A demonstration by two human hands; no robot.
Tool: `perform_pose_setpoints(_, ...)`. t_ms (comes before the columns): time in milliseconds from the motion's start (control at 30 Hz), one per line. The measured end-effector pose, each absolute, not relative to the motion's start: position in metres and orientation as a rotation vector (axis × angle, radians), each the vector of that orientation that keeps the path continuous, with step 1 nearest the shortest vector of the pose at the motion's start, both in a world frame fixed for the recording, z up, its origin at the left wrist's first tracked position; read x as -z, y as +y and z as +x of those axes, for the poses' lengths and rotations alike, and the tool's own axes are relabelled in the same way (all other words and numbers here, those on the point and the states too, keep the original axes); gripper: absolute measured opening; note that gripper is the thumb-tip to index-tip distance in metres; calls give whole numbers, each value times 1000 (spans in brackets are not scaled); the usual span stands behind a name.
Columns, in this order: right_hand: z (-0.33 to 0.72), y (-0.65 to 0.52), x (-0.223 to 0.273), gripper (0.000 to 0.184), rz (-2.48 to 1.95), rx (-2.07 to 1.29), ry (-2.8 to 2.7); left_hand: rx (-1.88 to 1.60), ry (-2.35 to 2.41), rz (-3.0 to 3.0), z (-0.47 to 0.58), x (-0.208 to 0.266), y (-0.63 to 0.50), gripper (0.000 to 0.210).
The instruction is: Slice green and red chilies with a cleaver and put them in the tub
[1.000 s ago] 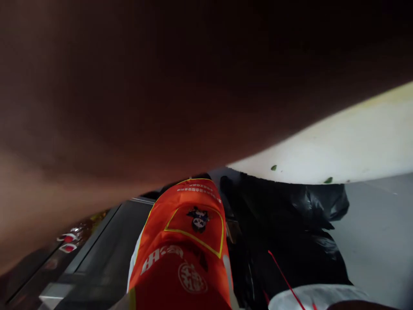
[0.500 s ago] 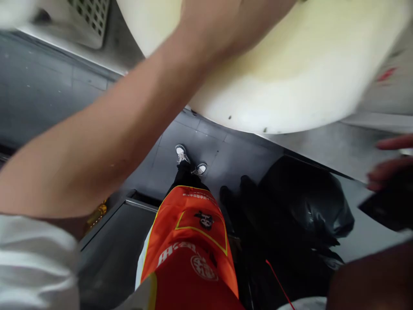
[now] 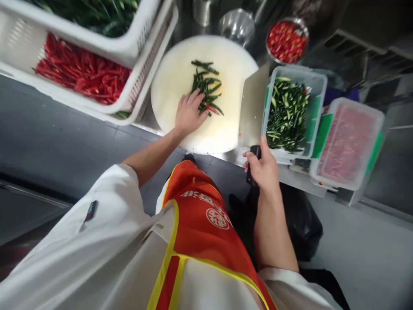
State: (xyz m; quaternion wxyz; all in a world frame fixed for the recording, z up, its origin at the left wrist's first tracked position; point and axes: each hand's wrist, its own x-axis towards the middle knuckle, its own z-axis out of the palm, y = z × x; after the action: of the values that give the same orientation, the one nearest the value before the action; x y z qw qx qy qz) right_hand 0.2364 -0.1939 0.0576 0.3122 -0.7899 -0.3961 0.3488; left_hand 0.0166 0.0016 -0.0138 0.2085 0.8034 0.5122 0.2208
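The round cutting board (image 3: 226,135) is faced in what looks like white plastic, smooth and mostly matt. The cleaver (image 3: 253,103) is bladed in flat, softly reflective metal, and its handle (image 3: 252,175) is finished in a dark material (whether wood or plastic cannot be told). The green chillies (image 3: 211,89) are covered in smooth, faintly glossy skin. The baskets (image 3: 143,79) are moulded in white plastic, pierced with small holes; the tub (image 3: 318,101) and lidded box (image 3: 348,142) are made of clear, shiny plastic. Bright metal is seen in the bowl (image 3: 239,22). The apron (image 3: 206,245) and shirt (image 3: 97,245) are sewn from matt cloth, and the bag (image 3: 305,224) is formed of glossy black plastic.
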Motion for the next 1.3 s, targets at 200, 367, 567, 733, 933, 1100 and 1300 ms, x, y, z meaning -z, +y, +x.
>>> perform_pose_setpoints(200, 234, -190, -69, 79, -2100, -1111, -975, -538, 1495, 2249, 17, 10, -1, 50)
perform_pose_setpoints(367, 238, -197, -67, 77, -2102, -1115, -1045, -517, 1520, 2278, 17, 12, 0, 49)
perform_pose_setpoints(567, 236, -213, -76, 77, -2098, -1202, -1072, -510, 1547, 2250, 16, 1, -3, 43)
perform_pose_setpoints(733, 230, -219, -73, 76, -2087, -1172, -1079, -569, 1589, 2216, 13, -4, -6, 37)
perform_pose_setpoints(933, 235, -185, -71, 77, -2111, -1167, -1130, -581, 1538, 2222, 9, 0, -4, 30)
perform_pose_setpoints(1100, 227, -134, -72, 56, -2123, -1173, -1065, -457, 1498, 2410, 10, -14, 36, 30)
perform_pose_setpoints(1300, 209, -114, -84, 37, -2178, -1121, -992, -250, 1134, 2569, 32, -42, 64, 32)
